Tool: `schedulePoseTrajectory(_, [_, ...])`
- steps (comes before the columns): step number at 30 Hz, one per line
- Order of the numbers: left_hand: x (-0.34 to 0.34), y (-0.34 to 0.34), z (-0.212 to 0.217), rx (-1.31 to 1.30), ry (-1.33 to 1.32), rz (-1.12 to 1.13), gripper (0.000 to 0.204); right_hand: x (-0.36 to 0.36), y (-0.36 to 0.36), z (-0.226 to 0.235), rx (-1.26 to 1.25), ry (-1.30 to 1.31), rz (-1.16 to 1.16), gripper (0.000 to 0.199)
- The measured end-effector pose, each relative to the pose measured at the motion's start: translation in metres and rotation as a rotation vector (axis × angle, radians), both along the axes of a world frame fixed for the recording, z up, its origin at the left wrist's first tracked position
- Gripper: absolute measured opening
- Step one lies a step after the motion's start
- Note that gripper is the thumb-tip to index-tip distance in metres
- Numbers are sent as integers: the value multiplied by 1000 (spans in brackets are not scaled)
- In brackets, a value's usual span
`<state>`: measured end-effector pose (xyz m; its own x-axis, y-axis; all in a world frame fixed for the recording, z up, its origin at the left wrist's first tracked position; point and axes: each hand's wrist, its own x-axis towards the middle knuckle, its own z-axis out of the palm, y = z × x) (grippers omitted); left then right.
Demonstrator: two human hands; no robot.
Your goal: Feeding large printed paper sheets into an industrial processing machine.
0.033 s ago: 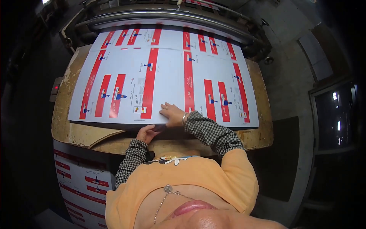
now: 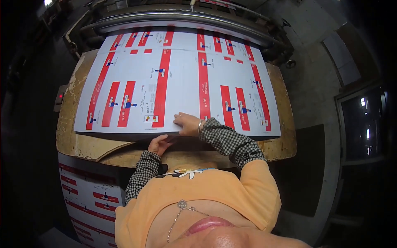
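A large white printed sheet [image 2: 184,87] with red strips and small blue figures lies across the board before me. My right hand [image 2: 189,125] rests on top of it near the middle of the front edge, fingers stretched to the left and slightly bent. Just left of and below it, my left hand [image 2: 158,144] is at that front edge, its thumb and fingers closed about the edge; the fingertips are partly in shadow. Beyond, a second printed sheet [image 2: 184,38] meets the first along a seam and reaches the metal roller [image 2: 178,17].
The worn wooden board [image 2: 278,146] sticks out around the sheet. More printed sheets [image 2: 89,198] are low at the left. A small box with a red light [image 2: 61,96] sits beside the board's left edge. A glass-paned dark frame [image 2: 364,124] stands at the right.
More small red blocks show along the seam between the two sheets. My right fingers have drawn in a little; my left hand is nearly still.
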<state>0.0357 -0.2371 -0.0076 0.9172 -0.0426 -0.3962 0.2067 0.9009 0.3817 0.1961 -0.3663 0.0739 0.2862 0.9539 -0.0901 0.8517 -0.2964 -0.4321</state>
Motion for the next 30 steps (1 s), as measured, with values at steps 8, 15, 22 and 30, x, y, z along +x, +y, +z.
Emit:
schedulePoseTrajectory(8, [4, -6, -31, 150, 133, 49, 41, -3, -10, 30, 171, 320, -107, 35])
schedulePoseTrajectory(15, [4, -7, -16, 136, 124, 81, 33, -7, -16, -16, 112, 305, -57, 35])
schedulePoseTrajectory(22, [-1, -16, -8, 143, 110, 104, 38, 33, 7, -49, 203, -70, -504, 36])
schedulePoseTrajectory(30, [-6, -8, -20, 104, 117, 93, 31, -41, -9, -36, -93, -125, -79, 82])
